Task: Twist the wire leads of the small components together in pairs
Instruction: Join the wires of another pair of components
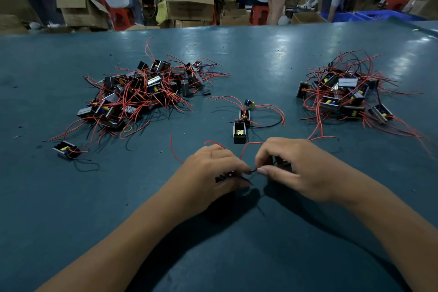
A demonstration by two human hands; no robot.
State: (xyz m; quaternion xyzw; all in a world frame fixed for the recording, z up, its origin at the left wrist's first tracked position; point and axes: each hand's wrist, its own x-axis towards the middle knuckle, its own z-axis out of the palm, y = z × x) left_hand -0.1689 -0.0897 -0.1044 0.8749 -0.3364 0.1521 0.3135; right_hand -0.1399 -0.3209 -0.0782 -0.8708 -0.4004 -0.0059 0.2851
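Note:
My left hand (213, 168) grips a small black component (224, 176) low over the green table, its red lead (174, 152) curling out to the left. My right hand (289, 166) holds a second component, mostly hidden under the fingers, and pinches a thin black wire (253, 170) between thumb and forefinger. That wire spans the small gap between both hands. A red lead (246, 148) arches up between them.
A large heap of components with red leads (142, 92) lies at the far left, a smaller heap (346, 95) at the far right. Two joined components (241, 125) sit just beyond my hands; a single one (67, 149) lies left. People and cardboard boxes stand behind the table edge.

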